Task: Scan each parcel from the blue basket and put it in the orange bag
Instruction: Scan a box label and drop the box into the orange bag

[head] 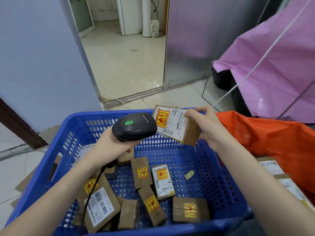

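My left hand (113,145) grips a black handheld scanner (134,126) whose green light is lit; its cable runs down past my forearm. The scanner's head points at a small brown cardboard parcel (175,125) with a white label and a yellow-red fragile sticker. My right hand (207,127) holds that parcel tilted above the far side of the blue basket (71,133). Several more brown parcels (141,172) lie on the basket floor. The orange bag (265,137) sits right of the basket, beside my right hand.
A pink plastic sheet (272,68) drapes over something at the right, with a white cable (255,67) running across it. Labelled parcels (279,172) lie at the right edge near the orange bag. A doorway (122,53) opens onto tiled floor ahead. Flattened cardboard (25,183) lies left of the basket.
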Available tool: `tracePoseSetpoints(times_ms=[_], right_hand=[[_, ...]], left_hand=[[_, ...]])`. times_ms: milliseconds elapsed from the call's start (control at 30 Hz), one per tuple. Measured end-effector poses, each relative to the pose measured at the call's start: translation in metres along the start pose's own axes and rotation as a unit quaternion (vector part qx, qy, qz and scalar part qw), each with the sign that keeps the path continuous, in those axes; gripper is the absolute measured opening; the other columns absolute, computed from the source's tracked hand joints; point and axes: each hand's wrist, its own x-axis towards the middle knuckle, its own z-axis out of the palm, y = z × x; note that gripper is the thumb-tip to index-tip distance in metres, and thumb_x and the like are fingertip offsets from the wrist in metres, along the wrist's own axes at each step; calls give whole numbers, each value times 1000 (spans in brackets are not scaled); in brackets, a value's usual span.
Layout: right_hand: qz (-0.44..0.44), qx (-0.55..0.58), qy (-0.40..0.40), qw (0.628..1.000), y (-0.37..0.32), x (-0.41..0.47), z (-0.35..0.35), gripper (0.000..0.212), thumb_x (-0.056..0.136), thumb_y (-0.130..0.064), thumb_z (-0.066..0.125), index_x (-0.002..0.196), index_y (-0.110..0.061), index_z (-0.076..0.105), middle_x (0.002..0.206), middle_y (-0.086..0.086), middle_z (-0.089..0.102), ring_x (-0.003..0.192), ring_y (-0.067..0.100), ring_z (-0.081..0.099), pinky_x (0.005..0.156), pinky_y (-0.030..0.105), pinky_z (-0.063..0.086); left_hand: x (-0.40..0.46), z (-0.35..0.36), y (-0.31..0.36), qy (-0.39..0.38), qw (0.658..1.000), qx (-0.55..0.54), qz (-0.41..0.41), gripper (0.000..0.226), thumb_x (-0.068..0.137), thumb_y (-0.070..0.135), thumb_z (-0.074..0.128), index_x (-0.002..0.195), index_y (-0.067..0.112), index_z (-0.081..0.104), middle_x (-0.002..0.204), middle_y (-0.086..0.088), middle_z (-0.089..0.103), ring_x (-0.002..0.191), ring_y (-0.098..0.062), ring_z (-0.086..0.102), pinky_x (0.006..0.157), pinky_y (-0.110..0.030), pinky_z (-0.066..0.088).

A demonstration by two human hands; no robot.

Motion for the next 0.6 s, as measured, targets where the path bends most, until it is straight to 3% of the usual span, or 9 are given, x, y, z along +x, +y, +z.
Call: tracePoseSetpoints(times_ms=[67, 233, 367, 600], right_hand=[[-13, 33, 14, 999, -9, -5, -21, 33, 84, -24, 65, 111, -19, 47, 91, 3, 63, 81, 16, 60, 66, 34, 49], [-62, 100, 86, 989, -18, -17, -93, 11, 85, -19, 61, 89, -20, 50, 75, -3, 57, 71, 12, 55, 69, 33, 45], [-77, 128, 168, 975, -4, -28, -164, 6, 88, -18, 57, 86, -20, 52, 64, -5, 52, 60, 10, 50, 58, 26, 40], [-18, 91, 283, 954, 71, -31, -255, 6, 86, -24, 62, 90, -22, 58, 89, 3, 62, 83, 18, 56, 68, 31, 42]], left_hand=[[0, 17, 12, 11, 1000, -13, -1, 26, 76, 28, 77, 98, 29, 64, 81, -8, 71, 69, -11, 65, 71, -32, 53], [6, 68, 44, -8, 1000, 2, 0, 21, 77, 32, 76, 91, 21, 63, 57, 4, 64, 51, -1, 57, 53, -14, 44], [15, 116, 67, -20, 1000, -1, 6, 20, 79, 34, 74, 85, 21, 60, 49, 10, 59, 43, 2, 51, 51, -20, 41], [22, 209, 102, -86, 995, 18, 48, 15, 80, 20, 72, 74, 17, 59, 51, 7, 56, 45, 2, 53, 48, -11, 40]])
